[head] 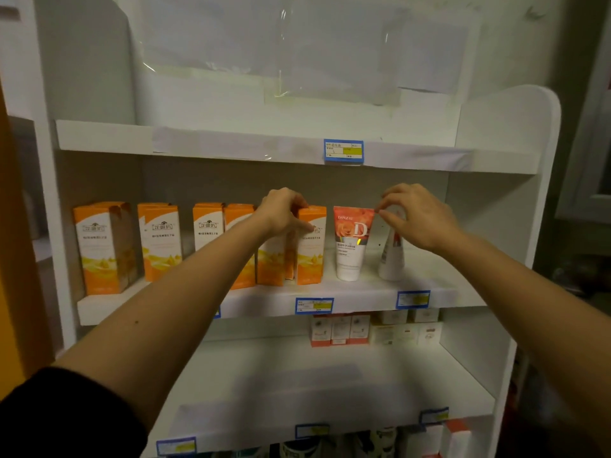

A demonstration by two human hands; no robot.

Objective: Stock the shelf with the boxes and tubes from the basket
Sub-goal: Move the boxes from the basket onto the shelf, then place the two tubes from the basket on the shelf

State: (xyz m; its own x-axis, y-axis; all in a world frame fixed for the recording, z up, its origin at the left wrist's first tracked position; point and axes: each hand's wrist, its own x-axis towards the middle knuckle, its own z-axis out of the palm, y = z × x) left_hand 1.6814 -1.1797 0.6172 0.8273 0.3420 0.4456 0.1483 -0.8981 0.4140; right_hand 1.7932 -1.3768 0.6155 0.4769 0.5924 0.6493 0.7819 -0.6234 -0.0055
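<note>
- While I watch, the left hand (281, 209) pinches the top of a tall orange cardboard box (310, 246) standing on the white shelf (363, 287).
- My right hand (416, 216) curls its fingers loosely beside a smooth, upright tube (352, 242), not clearly gripping it.
- More orange boxes (102, 246) stand in a row.

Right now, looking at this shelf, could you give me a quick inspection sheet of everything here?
Surface: white middle shelf, stocked along its left and centre.
Job's things: orange boxes upright in a row; orange-topped tube standing cap down; white tube right of it.
Clutter: small boxes on the shelf below; blue price tags on the shelf edges.
Hands: left hand on the top of the end orange box; right hand, fingers pinched beside the orange-topped tube's top.
Cables: nothing seen.
Surroundings: taped plastic sheet above; basket not in view.
</note>
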